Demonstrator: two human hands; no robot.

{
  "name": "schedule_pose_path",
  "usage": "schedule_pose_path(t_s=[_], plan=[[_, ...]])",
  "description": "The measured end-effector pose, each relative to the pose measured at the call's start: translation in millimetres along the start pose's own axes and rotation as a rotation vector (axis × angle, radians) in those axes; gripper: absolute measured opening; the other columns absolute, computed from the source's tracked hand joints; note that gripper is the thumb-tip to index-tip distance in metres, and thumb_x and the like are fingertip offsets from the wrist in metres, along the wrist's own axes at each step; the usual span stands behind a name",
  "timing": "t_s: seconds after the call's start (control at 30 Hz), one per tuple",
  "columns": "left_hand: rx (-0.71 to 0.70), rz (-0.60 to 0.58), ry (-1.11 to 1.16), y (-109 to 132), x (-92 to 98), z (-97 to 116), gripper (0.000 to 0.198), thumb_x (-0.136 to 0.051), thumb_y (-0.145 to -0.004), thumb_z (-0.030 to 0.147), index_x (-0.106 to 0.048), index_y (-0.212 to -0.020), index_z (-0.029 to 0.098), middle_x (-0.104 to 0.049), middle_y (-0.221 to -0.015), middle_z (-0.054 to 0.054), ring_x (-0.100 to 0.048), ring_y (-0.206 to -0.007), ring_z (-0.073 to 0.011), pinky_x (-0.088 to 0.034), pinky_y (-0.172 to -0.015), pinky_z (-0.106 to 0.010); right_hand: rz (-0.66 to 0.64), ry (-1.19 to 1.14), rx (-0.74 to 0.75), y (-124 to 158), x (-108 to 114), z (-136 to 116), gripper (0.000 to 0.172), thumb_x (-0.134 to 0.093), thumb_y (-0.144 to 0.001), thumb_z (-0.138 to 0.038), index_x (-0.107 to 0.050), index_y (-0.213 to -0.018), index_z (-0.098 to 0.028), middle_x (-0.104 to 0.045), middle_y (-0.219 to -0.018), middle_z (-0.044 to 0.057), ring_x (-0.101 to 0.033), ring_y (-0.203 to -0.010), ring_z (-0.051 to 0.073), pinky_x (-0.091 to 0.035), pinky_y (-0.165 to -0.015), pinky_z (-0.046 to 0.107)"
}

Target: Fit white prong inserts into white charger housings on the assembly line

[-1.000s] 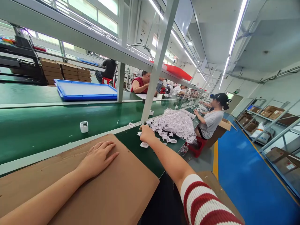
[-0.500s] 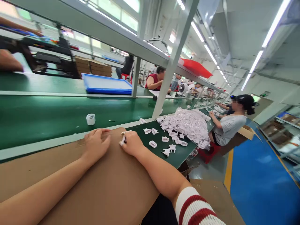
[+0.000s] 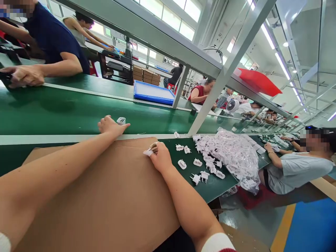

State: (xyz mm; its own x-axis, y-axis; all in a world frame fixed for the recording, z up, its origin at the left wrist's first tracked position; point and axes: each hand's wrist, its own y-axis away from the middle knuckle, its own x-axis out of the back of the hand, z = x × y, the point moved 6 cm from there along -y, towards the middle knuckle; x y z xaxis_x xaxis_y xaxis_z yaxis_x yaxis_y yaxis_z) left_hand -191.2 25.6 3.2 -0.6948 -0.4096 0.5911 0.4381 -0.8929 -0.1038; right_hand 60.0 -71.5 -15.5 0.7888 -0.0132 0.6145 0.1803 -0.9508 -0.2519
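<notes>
My left hand (image 3: 111, 126) reaches out over the green conveyor belt (image 3: 65, 115) and closes on a small white charger body (image 3: 121, 120). My right hand (image 3: 159, 156) rests at the far edge of the brown cardboard sheet (image 3: 105, 196), fingers curled round a small white plug part (image 3: 147, 152). Several loose white plug parts (image 3: 199, 168) lie on the green bench just right of that hand. Beyond them sits a clear bag heaped with more white plug parts (image 3: 231, 154).
A slanted metal post (image 3: 210, 101) rises from the bench behind the parts. A blue tray (image 3: 153, 92) lies on the far side of the belt. People sit across the belt at left (image 3: 52, 45) and along my side at right (image 3: 296, 168). A red bin (image 3: 257, 82) rests on the overhead shelf.
My right hand pulled back from the parts pile to the cardboard edge holding a plug part. My left hand left the cardboard and reached onto the belt to the white charger body.
</notes>
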Motion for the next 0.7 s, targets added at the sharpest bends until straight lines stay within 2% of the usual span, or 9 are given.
schedule_pose_path(t_s=[0.1, 0.17, 0.27, 0.37, 0.43, 0.57, 0.63, 0.7], plan=[[0.052, -0.04, -0.121, -8, 6.9, -2, 0.042, -0.064, -0.09, 0.033, -0.062, -0.115, -0.001, -0.063, -0.12, -0.021, -0.051, -0.127, -0.0434, -0.042, -0.104, -0.055, 0.008, -0.036, 0.0, 0, 5, -2, 0.013, -0.077, -0.087, -0.031, -0.069, -0.091, -0.022, -0.072, -0.099, 0.003, -0.067, -0.084, 0.016, -0.056, -0.085, 0.031], [-0.055, -0.095, -0.122, 1, 8.0, 8, 0.046, -0.057, -0.094, 0.036, -0.064, -0.119, -0.002, -0.065, -0.121, -0.02, -0.056, -0.122, -0.0391, -0.044, -0.103, -0.05, 0.026, -0.143, -0.036, -1, 8, -1, 0.012, -0.076, -0.087, -0.033, -0.071, -0.088, -0.022, -0.075, -0.093, 0.002, -0.067, -0.083, 0.016, -0.056, -0.084, 0.03], [-0.255, -0.184, -0.109, 31, 6.2, 22, 0.055, -0.055, -0.094, 0.046, -0.065, -0.129, 0.004, -0.066, -0.129, -0.015, -0.057, -0.122, -0.0329, -0.045, -0.107, -0.04, 0.059, -0.484, -0.224, 0, 7, 10, 0.019, -0.075, -0.084, -0.039, -0.072, -0.089, -0.021, -0.076, -0.085, 0.001, -0.068, -0.075, 0.015, -0.056, -0.075, 0.028], [-0.384, -0.272, -0.073, 72, 2.7, 25, 0.056, -0.058, -0.09, 0.052, -0.07, -0.127, 0.012, -0.069, -0.129, -0.01, -0.06, -0.122, -0.0299, -0.046, -0.106, -0.033, 0.027, -0.793, -0.393, 4, 1, 17, 0.029, -0.081, -0.076, -0.044, -0.072, -0.087, -0.019, -0.076, -0.08, 0.003, -0.067, -0.068, 0.014, -0.055, -0.066, 0.026], [-0.394, -0.347, -0.001, 100, 0.6, 20, 0.058, -0.06, -0.085, 0.06, -0.073, -0.122, 0.017, -0.072, -0.127, -0.007, -0.064, -0.116, -0.0291, -0.051, -0.1, -0.031, -0.022, -0.901, -0.418, 6, 2, 14, 0.035, -0.088, -0.067, -0.043, -0.073, -0.088, -0.018, -0.076, -0.079, 0.003, -0.065, -0.067, 0.013, -0.053, -0.064, 0.025], [-0.293, -0.525, 0.133, 145, -4.7, 4, 0.07, -0.062, -0.076, 0.075, -0.074, -0.118, 0.02, -0.077, -0.117, -0.008, -0.071, -0.1, -0.0292, -0.057, -0.084, -0.033, -0.137, -1.005, -0.408, 10, 9, 2, 0.053, -0.097, -0.051, -0.031, -0.074, -0.098, -0.02, -0.076, -0.082, 0.0, -0.064, -0.069, 0.011, -0.051, -0.066, 0.023], [-0.342, -0.544, 0.131, 156, -5.2, 3, 0.07, -0.061, -0.076, 0.076, -0.075, -0.116, 0.02, -0.076, -0.117, -0.009, -0.069, -0.104, -0.0307, -0.057, -0.088, -0.036, -0.169, -1.027, -0.415, 12, 11, -2, 0.057, -0.098, -0.046, -0.026, -0.073, -0.098, -0.021, -0.076, -0.086, 0.0, -0.064, -0.072, 0.011, -0.05, -0.066, 0.023], [-0.411, -0.503, 0.118, 160, -3.8, 4, 0.07, -0.064, -0.074, 0.075, -0.075, -0.118, 0.021, -0.075, -0.121, -0.01, -0.067, -0.11, -0.0327, -0.055, -0.092, -0.039, -0.164, -1.017, -0.423, 13, 13, -4, 0.056, -0.098, -0.045, -0.026, -0.071, -0.094, -0.021, -0.077, -0.089, 0.001, -0.065, -0.075, 0.013, -0.048, -0.066, 0.024]])
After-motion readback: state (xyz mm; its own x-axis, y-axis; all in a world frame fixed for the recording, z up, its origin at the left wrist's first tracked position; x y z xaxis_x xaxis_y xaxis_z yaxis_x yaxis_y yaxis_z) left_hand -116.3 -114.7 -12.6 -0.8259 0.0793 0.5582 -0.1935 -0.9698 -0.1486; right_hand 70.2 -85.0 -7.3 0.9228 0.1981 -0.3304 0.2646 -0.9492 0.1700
